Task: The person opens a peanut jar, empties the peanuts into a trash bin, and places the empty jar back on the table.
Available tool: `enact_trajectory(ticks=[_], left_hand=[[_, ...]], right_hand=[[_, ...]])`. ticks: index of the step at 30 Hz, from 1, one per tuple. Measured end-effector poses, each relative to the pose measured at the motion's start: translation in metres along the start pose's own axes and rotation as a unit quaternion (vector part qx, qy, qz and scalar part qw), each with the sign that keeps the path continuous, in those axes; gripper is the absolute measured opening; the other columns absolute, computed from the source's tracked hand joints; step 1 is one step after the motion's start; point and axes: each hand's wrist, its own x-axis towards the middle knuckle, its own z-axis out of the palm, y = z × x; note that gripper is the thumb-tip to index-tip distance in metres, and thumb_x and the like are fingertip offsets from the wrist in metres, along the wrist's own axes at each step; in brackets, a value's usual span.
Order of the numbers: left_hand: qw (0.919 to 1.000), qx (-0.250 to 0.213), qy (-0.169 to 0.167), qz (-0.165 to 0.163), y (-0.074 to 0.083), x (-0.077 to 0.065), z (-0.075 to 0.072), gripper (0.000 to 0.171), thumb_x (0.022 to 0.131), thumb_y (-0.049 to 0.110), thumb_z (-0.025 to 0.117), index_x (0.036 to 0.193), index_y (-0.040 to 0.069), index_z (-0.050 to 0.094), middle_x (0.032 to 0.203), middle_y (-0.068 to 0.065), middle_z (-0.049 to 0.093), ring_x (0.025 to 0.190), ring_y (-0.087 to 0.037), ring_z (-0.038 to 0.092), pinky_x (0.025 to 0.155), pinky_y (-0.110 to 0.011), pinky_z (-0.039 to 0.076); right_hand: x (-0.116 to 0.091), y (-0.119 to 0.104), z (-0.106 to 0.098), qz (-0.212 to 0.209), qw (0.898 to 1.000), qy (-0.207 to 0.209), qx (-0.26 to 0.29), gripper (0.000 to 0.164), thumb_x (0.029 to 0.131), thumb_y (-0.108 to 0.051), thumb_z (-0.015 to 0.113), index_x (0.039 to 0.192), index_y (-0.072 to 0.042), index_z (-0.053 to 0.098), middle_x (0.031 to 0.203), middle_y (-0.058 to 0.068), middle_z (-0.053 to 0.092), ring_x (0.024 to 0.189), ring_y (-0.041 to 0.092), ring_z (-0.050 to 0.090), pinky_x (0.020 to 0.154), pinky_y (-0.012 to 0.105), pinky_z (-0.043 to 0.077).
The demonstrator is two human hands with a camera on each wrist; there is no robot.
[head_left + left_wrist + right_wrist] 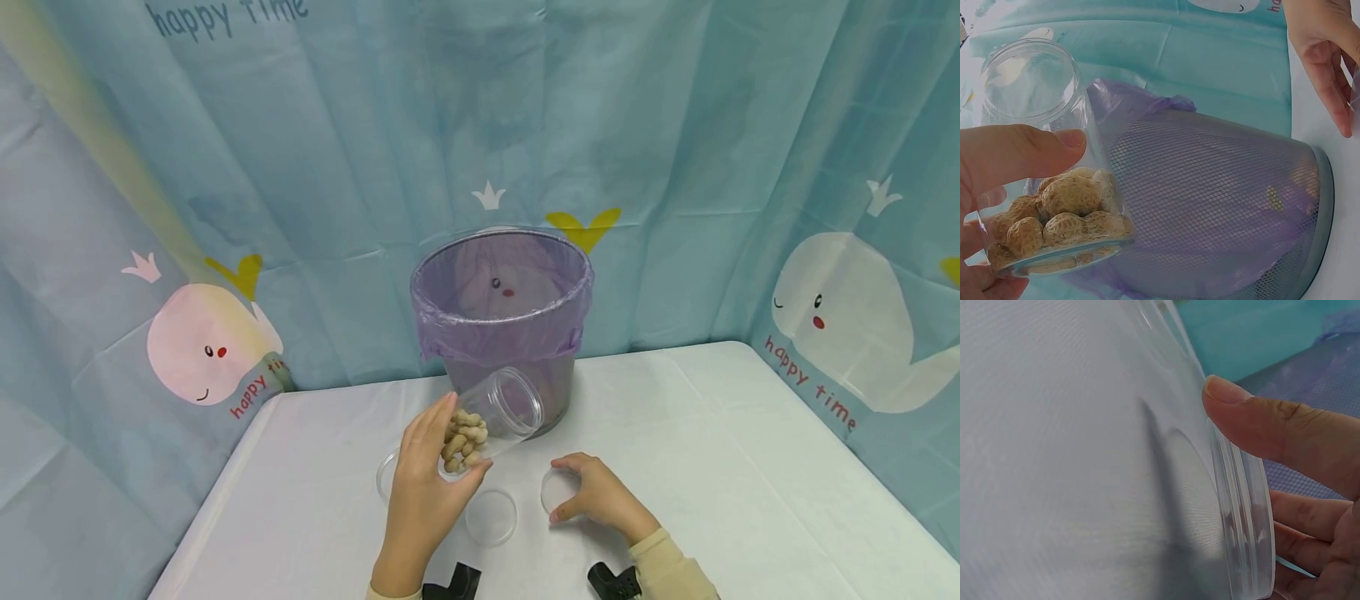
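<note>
My left hand grips a clear plastic jar, thumb on one side and fingers round the other. The jar leans with its uncovered mouth up and to the right, in front of the bin. Unshelled peanuts lie gathered at its bottom. My right hand holds a clear round lid by its rim, between thumb and fingers, low over the white table. Between the hands a second clear lid lies flat. Another clear round rim shows on the table, partly hidden behind my left hand.
A mesh bin with a purple liner bag stands at the back of the white table. A blue curtain with whale prints hangs behind and at both sides. Black wrist mounts show at the near edge.
</note>
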Motion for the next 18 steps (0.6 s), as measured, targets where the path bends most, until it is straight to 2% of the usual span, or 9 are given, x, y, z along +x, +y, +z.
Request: enact_trajectory(ticks=[18], left_hand=[[1.0,-0.002,-0.002,0.0,-0.0005,-0.0001,0.0016,0.099,0.056,0.009,0.097,0.143,0.004,0.05,0.138,-0.016,0.059,0.127,-0.033,0.053,0.119,-0.012,0.026]], right_hand=[[0.0006,0.0002,0.0064,-0.004,0.999,0.016,-0.029,0.081,0.047,-0.012,0.095,0.12,0.005,0.064,0.13,0.024,0.061,0.126,0.049,0.049,0.109,0.066,0.039]])
